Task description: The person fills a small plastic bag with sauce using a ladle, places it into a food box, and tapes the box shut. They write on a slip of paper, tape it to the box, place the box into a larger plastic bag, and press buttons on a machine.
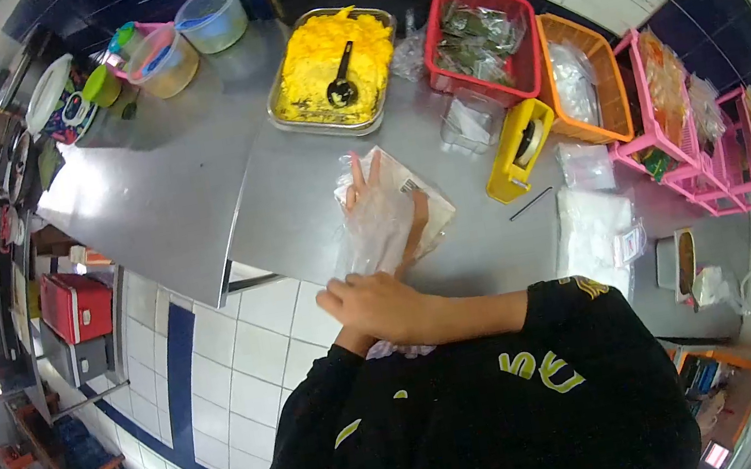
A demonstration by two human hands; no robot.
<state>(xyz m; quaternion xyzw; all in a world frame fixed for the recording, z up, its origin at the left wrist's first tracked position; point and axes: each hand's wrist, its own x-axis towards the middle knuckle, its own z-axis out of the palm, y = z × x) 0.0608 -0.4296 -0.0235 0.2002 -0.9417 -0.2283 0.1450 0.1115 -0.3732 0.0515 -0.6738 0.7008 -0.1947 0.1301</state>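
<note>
My left hand (pixel 368 201) is inside a loose clear plastic glove (pixel 374 239), its fingers stretched out and apart over the steel counter. Bent over the left wrist, my right hand (pixel 373 309) has its fingers curled closed at the glove's cuff end, seemingly gripping it. Beneath the gloved hand lies a pale, flat packet (pixel 431 214) with a printed code on it. A brown shape beside the glove cannot be made out clearly. Beyond the hands, a metal tray (pixel 329 129) holds yellow shredded food (pixel 308 58) with a black spoon (pixel 345 82) resting on top.
A red basket (pixel 525 91) of small bags and an orange basket (pixel 618 88) stand at the back right. Near them are a yellow tape dispenser (pixel 511 169), pink racks (pixel 663 155) and white plastic bags (pixel 581 226). Plastic tubs (pixel 211 30) line the back left. Tiled floor (pixel 234 335) shows below the counter edge.
</note>
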